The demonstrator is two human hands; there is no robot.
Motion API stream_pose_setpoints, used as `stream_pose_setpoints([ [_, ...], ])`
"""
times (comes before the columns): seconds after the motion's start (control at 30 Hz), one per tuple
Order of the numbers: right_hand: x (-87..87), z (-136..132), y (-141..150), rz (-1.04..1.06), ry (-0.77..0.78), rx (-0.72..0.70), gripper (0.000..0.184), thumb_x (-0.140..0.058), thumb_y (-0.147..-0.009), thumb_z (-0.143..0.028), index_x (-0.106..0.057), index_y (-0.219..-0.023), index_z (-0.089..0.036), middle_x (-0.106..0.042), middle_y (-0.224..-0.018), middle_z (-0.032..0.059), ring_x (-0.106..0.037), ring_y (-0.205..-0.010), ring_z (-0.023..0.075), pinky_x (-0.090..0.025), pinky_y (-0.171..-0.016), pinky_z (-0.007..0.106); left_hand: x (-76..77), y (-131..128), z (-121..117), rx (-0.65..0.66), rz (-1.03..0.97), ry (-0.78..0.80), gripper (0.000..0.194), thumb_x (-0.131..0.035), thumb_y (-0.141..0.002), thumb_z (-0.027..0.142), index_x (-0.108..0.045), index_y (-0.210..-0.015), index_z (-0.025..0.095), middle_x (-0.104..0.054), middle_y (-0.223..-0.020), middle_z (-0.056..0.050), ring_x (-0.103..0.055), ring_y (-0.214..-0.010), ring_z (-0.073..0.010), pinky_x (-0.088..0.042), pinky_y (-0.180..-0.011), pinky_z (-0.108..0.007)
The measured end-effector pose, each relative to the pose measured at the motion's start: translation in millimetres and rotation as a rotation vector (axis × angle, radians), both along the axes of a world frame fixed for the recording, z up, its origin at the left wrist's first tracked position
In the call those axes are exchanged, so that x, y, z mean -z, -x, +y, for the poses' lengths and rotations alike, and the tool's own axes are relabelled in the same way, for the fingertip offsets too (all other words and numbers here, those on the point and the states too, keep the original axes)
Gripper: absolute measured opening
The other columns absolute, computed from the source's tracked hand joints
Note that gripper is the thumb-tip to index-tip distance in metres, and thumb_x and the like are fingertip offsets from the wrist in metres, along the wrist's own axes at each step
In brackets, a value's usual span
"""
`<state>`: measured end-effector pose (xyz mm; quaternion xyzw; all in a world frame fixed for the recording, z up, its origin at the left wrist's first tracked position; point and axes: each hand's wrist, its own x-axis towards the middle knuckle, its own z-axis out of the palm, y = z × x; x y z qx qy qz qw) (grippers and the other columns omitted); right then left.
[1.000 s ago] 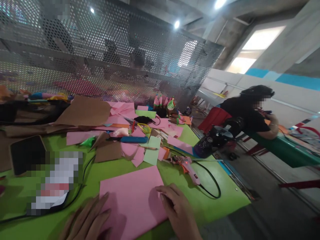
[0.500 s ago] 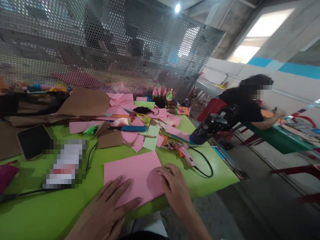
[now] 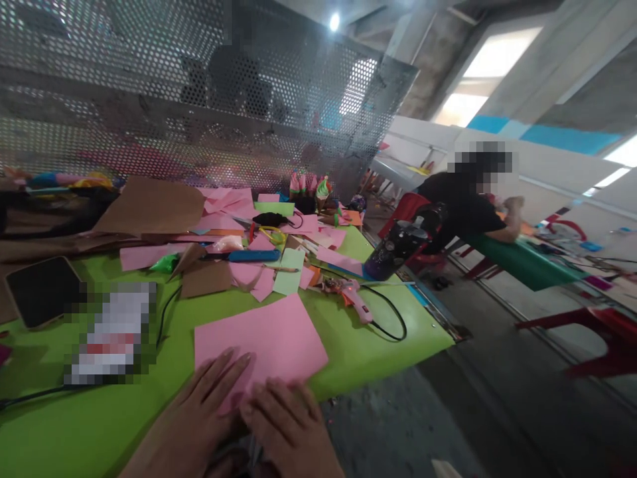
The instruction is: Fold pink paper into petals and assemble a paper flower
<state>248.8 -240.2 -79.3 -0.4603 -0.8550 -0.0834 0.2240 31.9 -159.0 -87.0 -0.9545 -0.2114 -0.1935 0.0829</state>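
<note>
Matt pink paper [image 3: 279,332], smooth glossy green tabletop [image 3: 398,348], perforated metal screen [image 3: 308,79].

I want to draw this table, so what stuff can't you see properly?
In the head view:
- Pink sheet: part of its near edge is hidden by the left hand and right hand.
- Pale object: pixelation hides its details.
- Magenta thing: cut off by the left edge.
- Dark shapes: blurred behind the perforated screen.

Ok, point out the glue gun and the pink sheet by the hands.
Glue gun [image 3: 354,299], head view: middle of its pink body.
Pink sheet [image 3: 273,337], head view: its bare middle.
</note>
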Motion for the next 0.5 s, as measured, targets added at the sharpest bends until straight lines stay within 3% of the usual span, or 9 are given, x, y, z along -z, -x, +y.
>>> stream_pose_setpoints([
  [0.07,15.1,-4,4,-0.034,-0.002,0.026,0.054,-0.043,-0.097,-0.049,-0.038,-0.146,-0.026,-0.058,-0.137,0.0004,-0.052,-0.128,0.0226,-0.033,-0.112,0.038,1.1,0,1,0.003,0.011,-0.041,0.068,-0.063,-0.078,0.041,-0.043,-0.142,0.030,-0.039,-0.153,-0.008,-0.034,-0.139,-0.0332,-0.038,-0.105,-0.044],
  [0.13,19.7,-6,-1,-0.049,0.049,0.054,0.057,-0.045,-0.096,-0.043,-0.034,-0.148,-0.024,-0.054,-0.141,0.0023,-0.049,-0.131,0.0227,-0.028,-0.115,0.041,-0.1,0,1,-0.003,0.025,-0.059,0.069,-0.063,-0.077,0.043,-0.042,-0.142,0.031,-0.038,-0.154,-0.009,-0.035,-0.139,-0.0341,-0.038,-0.104,-0.045],
  [0.3,1.7,-13,-39,-0.119,0.220,0.181,0.066,-0.052,-0.091,-0.021,-0.026,-0.152,-0.024,-0.042,-0.150,0.0030,-0.039,-0.139,0.0235,-0.012,-0.120,0.047,-5.6,1,0,-0.022,0.055,-0.044,0.077,-0.066,-0.076,0.044,-0.035,-0.146,0.037,-0.035,-0.155,-0.009,-0.035,-0.139,-0.0347,-0.040,-0.103,-0.047],
  [0.4,-4.9,-16,-59,-0.126,0.203,0.298,0.063,-0.050,-0.093,-0.021,-0.026,-0.151,-0.024,-0.042,-0.150,0.0038,-0.038,-0.139,0.0232,-0.004,-0.119,0.049,-5.6,1,-2,-0.046,0.074,-0.023,0.081,-0.066,-0.076,0.043,-0.030,-0.148,0.039,-0.032,-0.157,-0.008,-0.033,-0.140,-0.0343,-0.039,-0.104,-0.047],
  [0.5,-3.4,-15,-69,-0.148,0.166,0.309,0.059,-0.049,-0.095,-0.022,-0.028,-0.151,-0.024,-0.043,-0.149,0.0038,-0.037,-0.139,0.0219,0.002,-0.119,0.046,-3.2,2,-4,-0.055,0.064,-0.034,0.079,-0.064,-0.079,0.046,-0.028,-0.148,0.040,-0.032,-0.157,-0.007,-0.034,-0.140,-0.0338,-0.036,-0.105,-0.046],
])
